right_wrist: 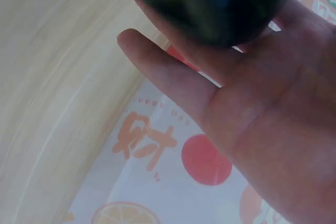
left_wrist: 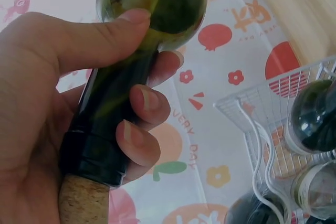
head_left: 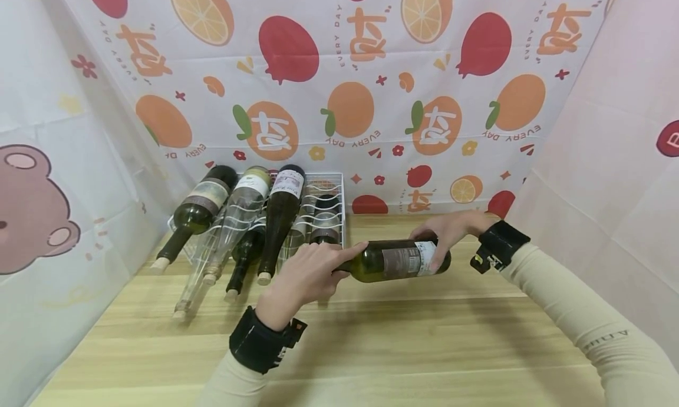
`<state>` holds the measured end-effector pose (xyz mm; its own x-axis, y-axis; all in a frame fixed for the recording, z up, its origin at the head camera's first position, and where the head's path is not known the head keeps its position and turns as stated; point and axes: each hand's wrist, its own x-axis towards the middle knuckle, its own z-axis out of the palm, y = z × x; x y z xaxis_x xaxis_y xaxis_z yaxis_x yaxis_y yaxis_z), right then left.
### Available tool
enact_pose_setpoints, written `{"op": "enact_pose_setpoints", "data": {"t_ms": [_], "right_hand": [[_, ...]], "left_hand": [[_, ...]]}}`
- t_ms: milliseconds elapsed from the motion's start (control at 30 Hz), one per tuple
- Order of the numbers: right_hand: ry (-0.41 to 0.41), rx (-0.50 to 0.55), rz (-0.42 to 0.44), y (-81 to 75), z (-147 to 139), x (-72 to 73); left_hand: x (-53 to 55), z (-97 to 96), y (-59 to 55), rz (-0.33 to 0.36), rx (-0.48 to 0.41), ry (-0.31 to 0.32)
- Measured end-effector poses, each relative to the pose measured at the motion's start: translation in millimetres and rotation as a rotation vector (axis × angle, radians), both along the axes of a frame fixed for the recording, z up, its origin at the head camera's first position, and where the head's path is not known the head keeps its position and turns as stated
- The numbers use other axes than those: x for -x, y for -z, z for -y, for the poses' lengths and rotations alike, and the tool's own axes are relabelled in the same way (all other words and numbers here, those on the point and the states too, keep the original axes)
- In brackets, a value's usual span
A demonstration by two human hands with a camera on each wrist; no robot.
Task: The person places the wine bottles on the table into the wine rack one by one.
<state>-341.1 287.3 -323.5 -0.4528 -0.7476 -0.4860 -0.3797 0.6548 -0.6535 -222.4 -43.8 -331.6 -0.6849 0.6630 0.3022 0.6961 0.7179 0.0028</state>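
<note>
A dark green corked wine bottle (head_left: pixel 392 262) lies sideways in both hands above the table, its neck toward the left. My left hand (head_left: pixel 307 274) grips the neck, with the index finger along the shoulder in the head view. In the left wrist view the thumb and curled fingers wrap the dark neck (left_wrist: pixel 107 103), and the cork (left_wrist: pixel 84 200) sticks out below. My right hand (head_left: pixel 450 230) holds the base end, thumb over the pale label (head_left: pixel 426 257). The right wrist view shows its fingers beneath the bottle's base (right_wrist: pixel 220 14).
Left of the hands, a white wire rack (head_left: pixel 343 209) holds several corked bottles, necks toward the person. A dark bottle (head_left: pixel 283 209) lies on its upper level, and a clear one (head_left: pixel 241 201) beside it. Behind the wooden table (head_left: pixel 424 342) hangs a fruit-print curtain (head_left: pixel 382 118).
</note>
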Motion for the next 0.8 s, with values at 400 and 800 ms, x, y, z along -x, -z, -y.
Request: {"op": "enact_pose_setpoints", "data": {"t_ms": [400, 800], "right_hand": [[0.075, -0.028, -0.060, -3.6, -12, 1.0], [0.180, -0.149, -0.121, -1.4, -24, -0.2]], "left_hand": [[-2.1, 9.3, -7.2, -0.043, 0.009, -0.053], [-1.9, 15.6, -5.7, -0.137, 0.029, -0.054]]}}
